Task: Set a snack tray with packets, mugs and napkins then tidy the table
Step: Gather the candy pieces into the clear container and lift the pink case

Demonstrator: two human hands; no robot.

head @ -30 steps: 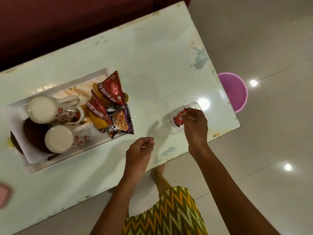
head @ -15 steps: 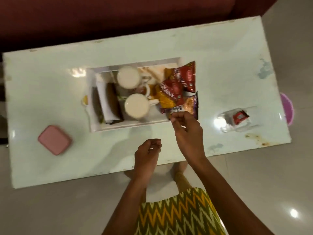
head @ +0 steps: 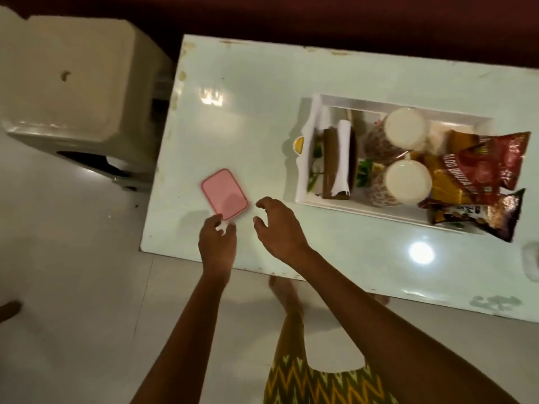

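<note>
Tray (head: 304, 170) holds mugs (head: 407, 182), packets (head: 472, 170), napkin (head: 342, 158): setting looks done. Tidying left, I reckon: pink box (head: 224, 194) by bench (head: 262, 126) near-left corner; my left hand (head: 217, 246), right hand (head: 280, 228) half-open, empty, beside it.

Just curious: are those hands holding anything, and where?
The right hand holds nothing. The left hand reaches the flat pink rectangular box at its near corner; a grip cannot be told.

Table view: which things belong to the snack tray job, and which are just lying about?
Job: tray, far mug, near mug, snack packets, napkin, pink box, left hand, right hand.
Lying about: beige stool beside the table.
</note>
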